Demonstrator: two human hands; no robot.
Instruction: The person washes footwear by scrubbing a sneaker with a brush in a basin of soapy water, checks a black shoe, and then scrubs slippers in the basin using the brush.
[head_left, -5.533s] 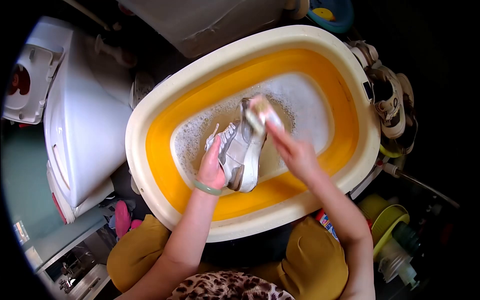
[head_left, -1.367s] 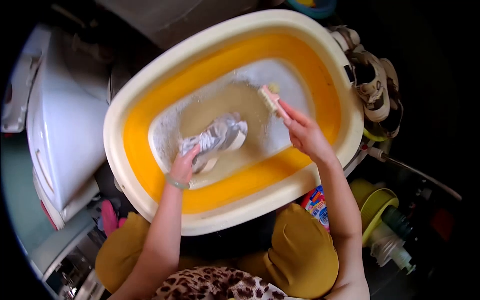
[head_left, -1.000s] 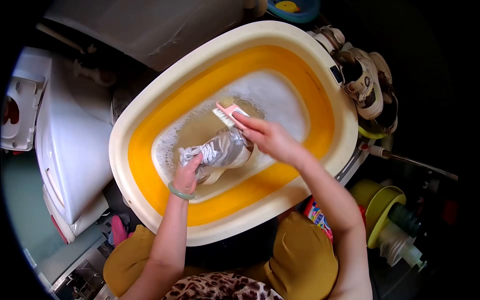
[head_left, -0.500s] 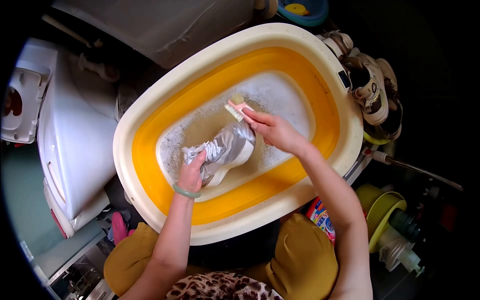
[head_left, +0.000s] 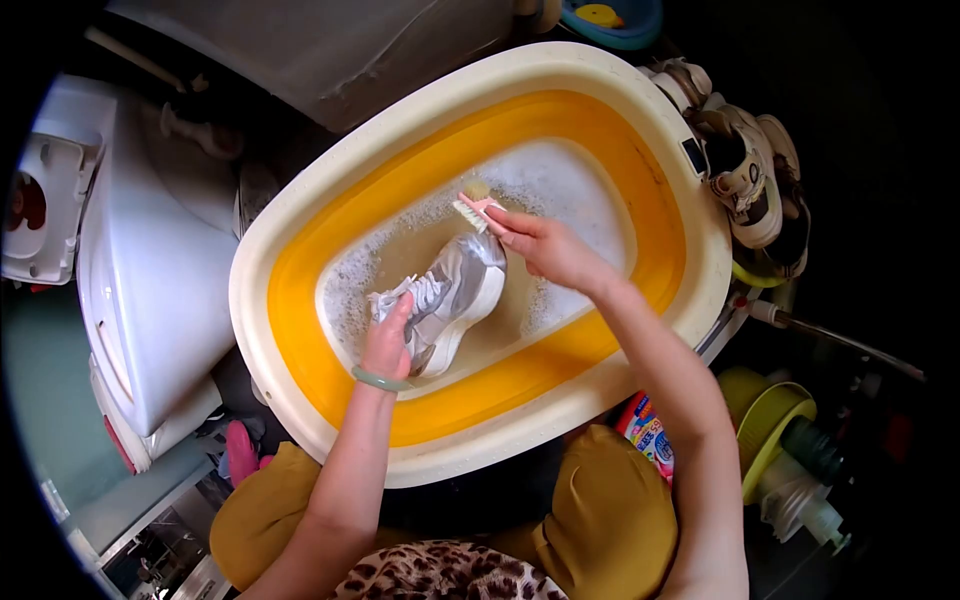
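A silver-grey sneaker (head_left: 452, 290) with white laces and a pale sole is held low over soapy water. My left hand (head_left: 388, 345), with a green bangle at the wrist, is closed around its opening and lace end; the toe points up and right. In my right hand (head_left: 550, 250) is a pink scrubbing brush (head_left: 484, 208) with white bristles, gripped between thumb and fingers. The brush is just beyond the toe, its bristles facing left; whether they touch the shoe I cannot tell. Both hands are inside a cream-rimmed yellow basin (head_left: 660, 200), where foam lies on murky water.
Several worn sneakers (head_left: 752, 185) stand against the basin's right side. A white toilet (head_left: 150, 270) is at the left. A detergent packet (head_left: 646, 436) lies by my knee, near a green tub (head_left: 775, 430). A blue bowl (head_left: 640, 25) with a yellow item stands at the top.
The sneaker has turned slightly in my left hand, so more of its sole side shows. My right hand and the brush have shifted a little, staying near the toe.
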